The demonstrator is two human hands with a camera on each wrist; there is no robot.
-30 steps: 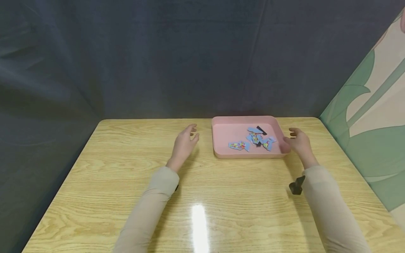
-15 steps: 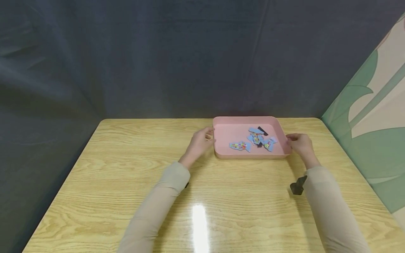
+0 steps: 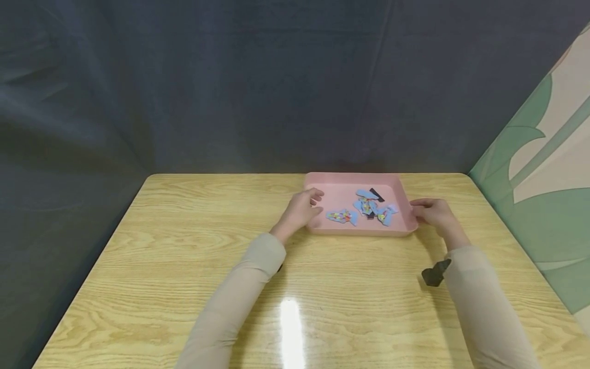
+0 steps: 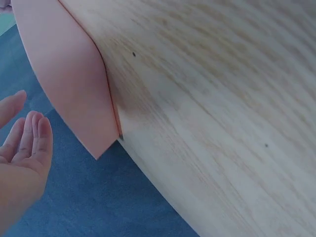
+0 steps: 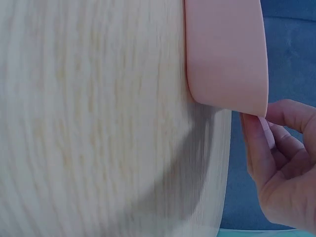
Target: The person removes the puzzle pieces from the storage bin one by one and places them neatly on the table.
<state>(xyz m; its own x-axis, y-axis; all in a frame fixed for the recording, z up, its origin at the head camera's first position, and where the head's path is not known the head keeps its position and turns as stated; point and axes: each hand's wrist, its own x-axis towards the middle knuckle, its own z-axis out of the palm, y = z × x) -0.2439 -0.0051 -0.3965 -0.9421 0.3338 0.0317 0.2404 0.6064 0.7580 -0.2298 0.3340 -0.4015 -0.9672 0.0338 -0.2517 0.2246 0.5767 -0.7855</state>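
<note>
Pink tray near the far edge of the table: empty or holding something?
Holding something: the head view shows several blue, multicoloured pieces and a black strip inside the pink tray.

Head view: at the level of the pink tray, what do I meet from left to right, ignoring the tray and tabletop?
Dark curtain → left hand → lone blue piece → cluster of blue and black pieces → right hand → leaf-patterned wall.
</note>
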